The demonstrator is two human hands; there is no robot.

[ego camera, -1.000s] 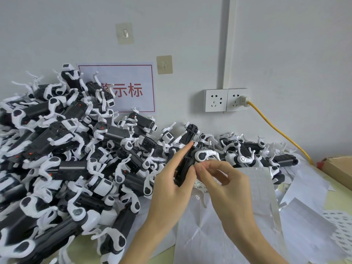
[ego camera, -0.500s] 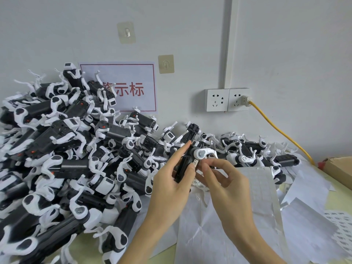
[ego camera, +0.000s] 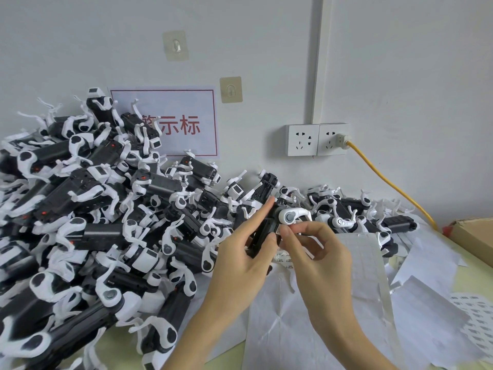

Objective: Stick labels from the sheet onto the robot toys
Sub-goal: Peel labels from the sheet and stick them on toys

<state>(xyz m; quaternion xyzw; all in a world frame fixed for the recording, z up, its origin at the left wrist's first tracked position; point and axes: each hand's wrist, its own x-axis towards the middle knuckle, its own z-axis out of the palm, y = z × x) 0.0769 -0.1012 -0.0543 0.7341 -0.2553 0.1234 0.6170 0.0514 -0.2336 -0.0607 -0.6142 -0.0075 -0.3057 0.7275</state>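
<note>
Black and white plastic, the held robot toy (ego camera: 269,225) sits in mid-scene above the label sheet (ego camera: 357,265), gripped by the left hand (ego camera: 240,263) with thumb and curled fingers, its index finger straight along the body. The right hand (ego camera: 317,249) pinches a small label (ego camera: 278,231) against the toy. Left and far lies the heap of robot toys (ego camera: 106,222); spent backing papers (ego camera: 426,263) lie right.
</note>
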